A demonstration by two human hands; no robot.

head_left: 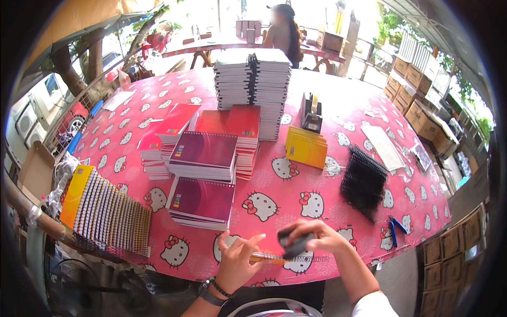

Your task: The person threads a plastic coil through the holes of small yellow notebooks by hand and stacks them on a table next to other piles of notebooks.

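Note:
Near the table's front edge, my left hand grips a small yellow notebook, seen almost edge-on. A black spiral coil runs along its edge and sticks out to the right. My right hand is closed round a dark, rounded block just above the coil; whether the two touch I cannot tell. Beyond my left hand stand stacked purple notebooks. To the right lie a pile of loose black coils and blue-handled pliers.
Spiral-bound yellow notebooks line the left edge. Red notebooks and tall white-paged stacks stand further back. A tape dispenser and yellow covers sit mid-table. A person is beyond the table; cartons are at right.

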